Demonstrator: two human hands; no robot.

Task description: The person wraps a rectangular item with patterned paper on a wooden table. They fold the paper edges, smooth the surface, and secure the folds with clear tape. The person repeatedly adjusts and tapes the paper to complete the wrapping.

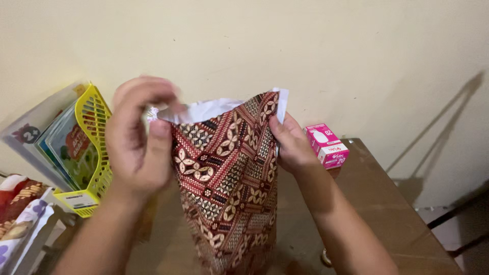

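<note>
A patterned cloth bag (pixel 226 178) in dark red, cream and black stands upright on the brown table (pixel 387 214), with a white lining showing at its open top. My left hand (pixel 140 140) pinches the bag's upper left edge; the fingers are blurred. At the upper right edge, my right hand (pixel 290 145) grips the rim. What is inside the bag is hidden.
A small pink and white box (pixel 327 146) sits on the table by the wall, just right of my right hand. At the left, a yellow plastic file rack (pixel 94 147) holds books. Colourful packages (pixel 20 214) lie at the far left. A cream wall rises behind.
</note>
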